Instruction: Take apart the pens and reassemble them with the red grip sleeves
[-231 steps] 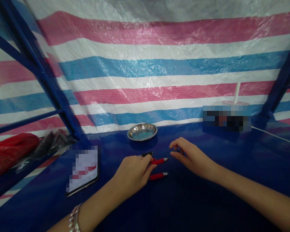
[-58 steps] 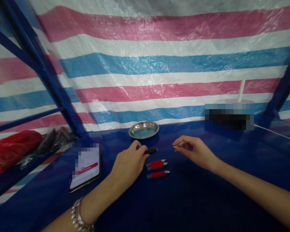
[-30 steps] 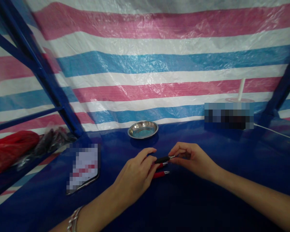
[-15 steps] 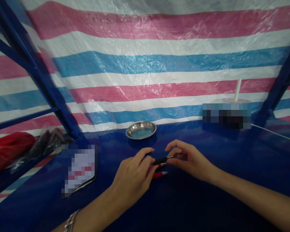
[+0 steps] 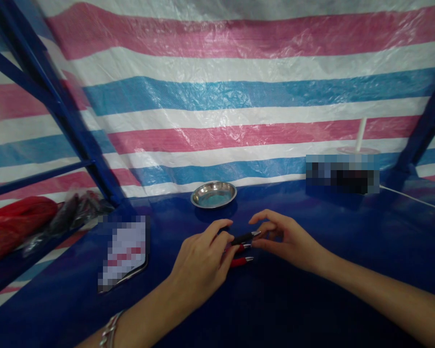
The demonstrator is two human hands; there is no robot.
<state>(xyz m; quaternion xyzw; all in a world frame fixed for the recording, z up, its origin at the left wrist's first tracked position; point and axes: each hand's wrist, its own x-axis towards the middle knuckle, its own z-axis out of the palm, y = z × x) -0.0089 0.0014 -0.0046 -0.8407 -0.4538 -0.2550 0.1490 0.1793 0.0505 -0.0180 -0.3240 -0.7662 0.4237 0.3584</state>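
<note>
My left hand (image 5: 205, 253) is closed around a black pen (image 5: 242, 238) with a silver tip; its fingers hide the pen's left part. At the silver end, the curled fingers of my right hand (image 5: 281, 237) pinch the pen, though the contact is partly hidden. The right index finger arches above, apart from the pen. Just below the black pen, two red pens with silver tips lie side by side, the upper red pen (image 5: 241, 248) and the lower red pen (image 5: 239, 262). Their left ends are hidden behind my left hand.
On the blue table (image 5: 293, 304), a shallow metal dish (image 5: 213, 205) stands near the striped sheet (image 5: 239, 96). A blurred-out flat item (image 5: 128, 246) lies left. Another blurred item (image 5: 342, 174) with a white stick (image 5: 361, 133) stands back right. Red bags (image 5: 18, 227) rest on the left shelf.
The whole view has shifted slightly, so things appear a little farther right. Both hands and the pens keep nearly the same positions relative to each other.
</note>
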